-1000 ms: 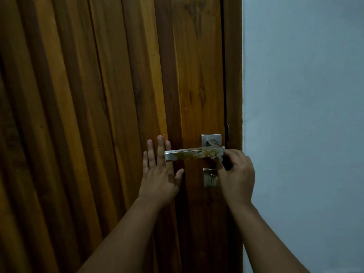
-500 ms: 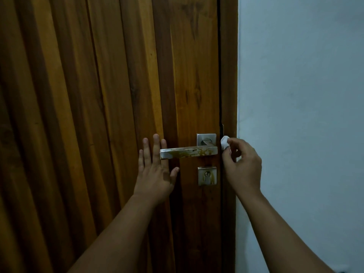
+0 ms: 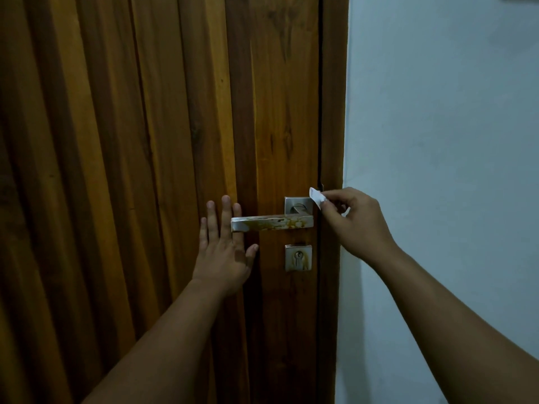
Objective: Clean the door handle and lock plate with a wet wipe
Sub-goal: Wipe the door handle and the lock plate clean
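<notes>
A silver lever door handle with orange-brown stains runs sideways across the wooden door. Its square mounting plate sits at the right end. Below it is the square lock plate with a keyhole and a rusty streak. My right hand pinches a small folded white wet wipe whose corner touches the upper right corner of the mounting plate. My left hand lies flat on the door with fingers spread, its fingertips behind the handle's free end.
The door frame borders the door on the right, with a dark gap between them. A pale blue-grey wall fills the right side of the view.
My right hand moved from the lock plate and handle's right end out to the frame, then lifted the wipe to the mounting plate's upper corner. The left hand stays flat on the door.
</notes>
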